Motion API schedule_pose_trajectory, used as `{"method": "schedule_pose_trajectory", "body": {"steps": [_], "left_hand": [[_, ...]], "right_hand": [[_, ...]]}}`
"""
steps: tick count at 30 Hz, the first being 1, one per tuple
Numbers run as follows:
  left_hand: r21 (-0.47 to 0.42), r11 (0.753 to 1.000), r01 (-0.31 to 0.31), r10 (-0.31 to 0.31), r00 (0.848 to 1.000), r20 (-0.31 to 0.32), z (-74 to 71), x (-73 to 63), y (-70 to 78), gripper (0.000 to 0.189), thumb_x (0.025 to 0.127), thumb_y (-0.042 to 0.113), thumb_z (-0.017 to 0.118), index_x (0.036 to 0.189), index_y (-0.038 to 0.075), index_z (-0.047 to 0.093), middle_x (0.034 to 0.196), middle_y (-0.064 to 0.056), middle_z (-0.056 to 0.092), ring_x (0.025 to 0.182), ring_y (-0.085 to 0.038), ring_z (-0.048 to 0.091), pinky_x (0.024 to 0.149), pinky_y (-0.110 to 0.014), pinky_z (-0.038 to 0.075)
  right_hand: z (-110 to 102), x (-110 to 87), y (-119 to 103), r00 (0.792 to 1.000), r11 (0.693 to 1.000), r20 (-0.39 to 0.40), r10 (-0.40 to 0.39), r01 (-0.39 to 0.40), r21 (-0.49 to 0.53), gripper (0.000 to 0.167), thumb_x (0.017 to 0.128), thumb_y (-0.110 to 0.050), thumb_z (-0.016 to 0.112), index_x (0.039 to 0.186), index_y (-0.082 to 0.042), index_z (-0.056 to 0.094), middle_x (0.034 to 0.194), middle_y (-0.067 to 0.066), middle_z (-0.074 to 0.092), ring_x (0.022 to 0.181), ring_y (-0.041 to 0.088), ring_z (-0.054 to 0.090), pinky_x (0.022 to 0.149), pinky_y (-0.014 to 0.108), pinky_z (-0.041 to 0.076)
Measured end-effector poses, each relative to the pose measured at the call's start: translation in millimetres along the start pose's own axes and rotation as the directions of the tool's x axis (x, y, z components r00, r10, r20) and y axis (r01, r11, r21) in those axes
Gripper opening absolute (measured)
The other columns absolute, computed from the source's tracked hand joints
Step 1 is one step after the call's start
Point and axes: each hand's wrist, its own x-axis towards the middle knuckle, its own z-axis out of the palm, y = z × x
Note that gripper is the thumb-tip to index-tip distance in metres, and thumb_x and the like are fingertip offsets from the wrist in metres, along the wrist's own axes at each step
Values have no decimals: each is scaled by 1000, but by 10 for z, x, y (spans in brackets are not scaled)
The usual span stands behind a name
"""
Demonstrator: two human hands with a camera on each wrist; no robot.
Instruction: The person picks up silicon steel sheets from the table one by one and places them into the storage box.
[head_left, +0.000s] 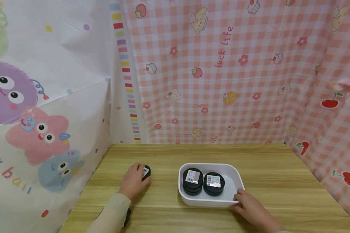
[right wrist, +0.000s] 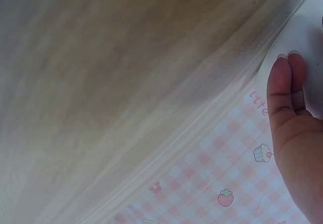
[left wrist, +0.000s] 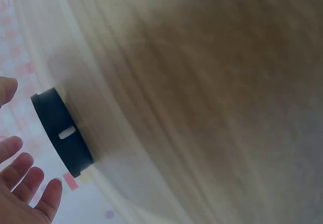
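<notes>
My left hand is over a flat round black container with a white label, on the wooden table. In the left wrist view, its fingers are spread apart beside the container, with a gap showing between them. My right hand grips the near right corner of a white tray, thumb and fingers at the rim. Inside the tray, on the left, is a stack of labelled black round containers. Beside it stand more of the same kind. The right wrist view shows the right hand against the tray's white wall.
The wooden table reaches back to a pink checked cloth and, at the left, a white cartoon-printed sheet. A dark object shows beside the left sleeve, partly hidden. Tray floor shows to the right of the containers.
</notes>
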Motion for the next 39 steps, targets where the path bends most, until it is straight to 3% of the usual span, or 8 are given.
{"method": "schedule_pose_trajectory", "body": {"steps": [17, 26, 32, 39], "left_hand": [[4, 999, 34, -34, 999, 3, 74, -11, -99, 66, 90, 45, 73, 135, 0, 57, 127, -21, 57, 117, -39, 55, 96, -56, 49], [-69, 983, 170, -163, 982, 97, 120, 49, -160, 85, 88, 54, 72, 145, -2, 45, 141, -26, 47, 126, -45, 48, 98, -60, 46], [-78, 977, 198, -186, 973, 138, 47, 83, -121, 88, 88, 52, 73, 146, -6, 42, 139, -31, 46, 123, -49, 48, 95, -61, 47], [-83, 971, 226, -209, 962, 174, 81, 115, -178, 93, 87, 54, 73, 147, -9, 39, 135, -33, 48, 122, -49, 48, 97, -60, 47]], "right_hand": [[-37, 8, -28, 1000, 1000, 24, 18, -18, 8, 19, 82, -23, 82, 80, -14, 66, 81, -10, 45, 70, -1, 43, 62, 26, 43], [-15, -11, -16, 1000, 1000, -11, -14, 14, 4, 19, 81, -22, 83, 79, -15, 65, 81, -11, 44, 71, -2, 42, 62, 25, 43], [-2, -17, 11, 999, 1000, -37, -27, 27, 7, 20, 81, -21, 83, 77, -17, 63, 81, -12, 43, 70, -3, 41, 61, 23, 42], [-5, -10, 13, 998, 999, -39, -39, 40, 8, 20, 81, -21, 83, 77, -17, 64, 81, -11, 43, 70, -3, 42, 61, 24, 43]]}}
